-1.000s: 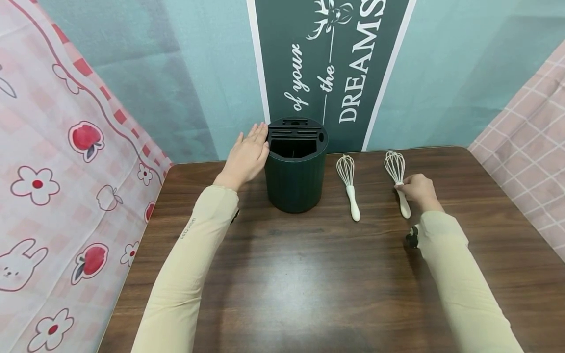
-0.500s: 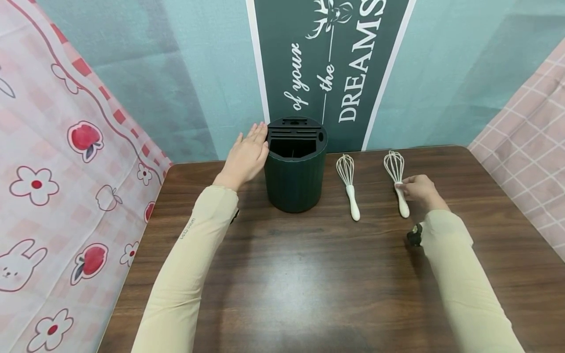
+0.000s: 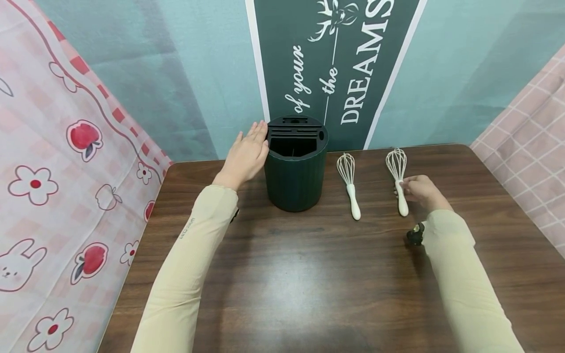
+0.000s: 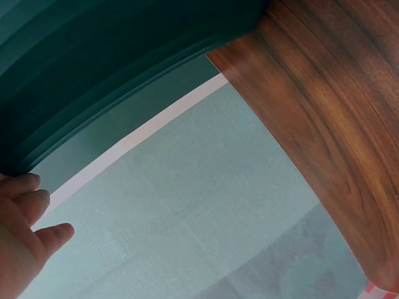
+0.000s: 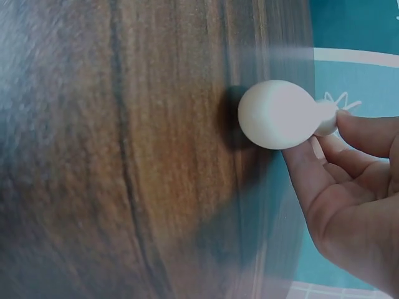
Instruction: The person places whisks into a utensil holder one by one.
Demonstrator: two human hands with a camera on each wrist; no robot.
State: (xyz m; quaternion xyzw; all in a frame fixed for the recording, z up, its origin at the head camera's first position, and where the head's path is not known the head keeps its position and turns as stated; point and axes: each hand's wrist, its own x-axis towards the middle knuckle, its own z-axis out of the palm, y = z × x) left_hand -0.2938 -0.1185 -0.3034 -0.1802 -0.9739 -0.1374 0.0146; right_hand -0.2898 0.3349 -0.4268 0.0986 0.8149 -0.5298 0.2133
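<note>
My left hand [image 3: 247, 156] rests with straight fingers against the left side of a dark green round utensil holder [image 3: 295, 184], whose black top has slots and one large opening. In the left wrist view its fingertips touch the wall of the holder [image 4: 124, 68]. My right hand [image 3: 421, 190] pinches a white whisk [image 3: 401, 198] at the neck between handle and wires. The right wrist view looks at the rounded end of the whisk handle [image 5: 277, 115], close over the table, with thumb and fingers round its neck. A second white whisk [image 3: 353, 201] lies between the holder and my right hand.
The brown wooden table [image 3: 291, 274] meets a teal backdrop [image 3: 212, 73] with lettering right behind the holder. A pink patterned cloth [image 3: 66, 196] hangs on the left. Pink gridded cloth [image 3: 534, 137] borders the right side.
My right hand and its whisk have shifted slightly, the handle turning a little more upright in the head view. My left hand and the holder have stayed in place.
</note>
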